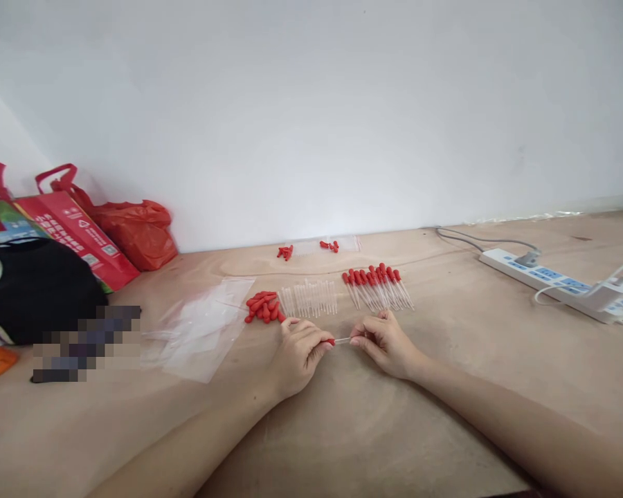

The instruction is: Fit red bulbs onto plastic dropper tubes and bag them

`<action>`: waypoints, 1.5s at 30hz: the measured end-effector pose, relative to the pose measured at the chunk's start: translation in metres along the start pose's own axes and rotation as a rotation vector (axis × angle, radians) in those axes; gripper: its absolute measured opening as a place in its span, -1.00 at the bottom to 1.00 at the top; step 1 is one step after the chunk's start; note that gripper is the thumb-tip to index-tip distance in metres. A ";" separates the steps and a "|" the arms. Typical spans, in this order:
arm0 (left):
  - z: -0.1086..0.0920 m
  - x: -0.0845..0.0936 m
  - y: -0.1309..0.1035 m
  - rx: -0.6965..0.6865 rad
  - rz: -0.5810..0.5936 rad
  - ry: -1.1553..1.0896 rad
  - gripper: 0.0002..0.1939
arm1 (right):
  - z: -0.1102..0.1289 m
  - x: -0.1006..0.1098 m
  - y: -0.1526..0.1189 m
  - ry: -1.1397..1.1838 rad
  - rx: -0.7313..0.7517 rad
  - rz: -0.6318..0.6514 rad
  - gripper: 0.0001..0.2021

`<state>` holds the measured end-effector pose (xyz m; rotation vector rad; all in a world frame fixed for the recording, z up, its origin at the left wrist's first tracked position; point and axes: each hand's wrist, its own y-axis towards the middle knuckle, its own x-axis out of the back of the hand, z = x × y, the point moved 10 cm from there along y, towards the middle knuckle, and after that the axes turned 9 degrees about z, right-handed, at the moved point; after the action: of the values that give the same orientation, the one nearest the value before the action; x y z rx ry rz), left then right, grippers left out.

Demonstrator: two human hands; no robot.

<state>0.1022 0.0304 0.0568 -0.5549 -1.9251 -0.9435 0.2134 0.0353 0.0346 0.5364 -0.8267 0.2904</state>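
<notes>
My left hand (304, 353) pinches a red rubber bulb (331, 342), its fingers closed around most of it. A thin clear glass tube (342, 340) runs from the bulb to my right hand (381, 344), which grips its other end between thumb and fingers. Just beyond my left hand lies a pile of loose red bulbs (264, 306). To the right of that pile, a row of bare clear tubes (309, 297) lies side by side. Past my right hand, several droppers with red bulbs fitted (378, 285) rest in a fanned row.
Clear plastic bags (208, 332) lie flat at left. Small bagged red bulbs (285, 252) are near the wall. A white power strip (555, 283) with plugs and cables is at right. Red shopping bags (77, 228) and a black bag (41, 290) stand far left.
</notes>
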 end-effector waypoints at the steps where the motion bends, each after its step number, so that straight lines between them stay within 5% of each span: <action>1: -0.002 -0.001 0.000 -0.014 0.002 -0.003 -0.80 | 0.001 0.000 0.000 0.004 0.011 -0.001 -0.85; 17: -0.014 -0.005 -0.002 -0.116 0.003 0.092 -0.79 | 0.037 -0.004 -0.006 -0.309 0.205 -0.033 -0.73; 30: -0.016 -0.002 0.000 -0.149 0.017 0.161 -0.81 | 0.032 -0.015 0.001 -0.152 0.081 0.077 -0.76; 36: -0.011 0.009 0.000 -0.133 -0.027 0.197 -0.87 | 0.036 -0.006 0.002 -0.330 0.004 0.073 -0.85; 40: 0.010 0.016 -0.006 0.035 -0.133 0.189 -0.80 | 0.000 0.018 0.007 -0.271 -0.220 -0.003 -0.84; 45: 0.024 0.000 -0.005 0.096 -0.006 0.127 -0.89 | -0.068 0.062 0.017 -0.166 -0.656 -0.227 -0.81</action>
<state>0.0864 0.0464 0.0471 -0.4236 -1.8485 -0.8644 0.2878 0.0898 0.0501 0.0328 -0.9523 -0.2384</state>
